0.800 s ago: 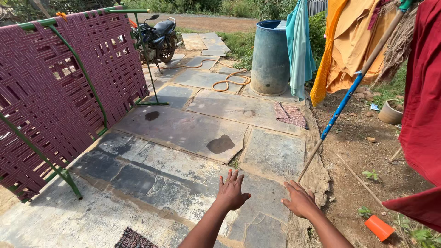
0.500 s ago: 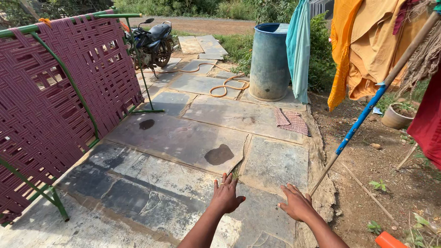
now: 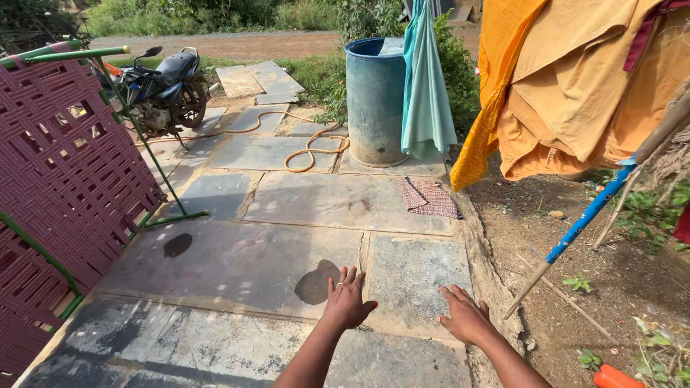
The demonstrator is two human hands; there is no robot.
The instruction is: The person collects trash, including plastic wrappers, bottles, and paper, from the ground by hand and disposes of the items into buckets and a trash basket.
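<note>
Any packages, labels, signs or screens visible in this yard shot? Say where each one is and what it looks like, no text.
None of those show. The nearest things to a container:
Barrel: tall blue-grey drum, open top, standing on the stone paving at the far edge.
Orange container: small cylinder lying on the dirt at bottom right, partly cut off.
Left hand and right hand: both empty, fingers spread above the paving.

- The blue plastic barrel [image 3: 376,100] has shifted from one o'clock toward twelve.
- The maroon woven cot frame [image 3: 61,179] has slid toward nine o'clock, partly out of view.
- The dark red hanging cloth at three o'clock is almost gone from view.
- The orange hanging cloth [image 3: 575,86] fills more of two o'clock.
</note>
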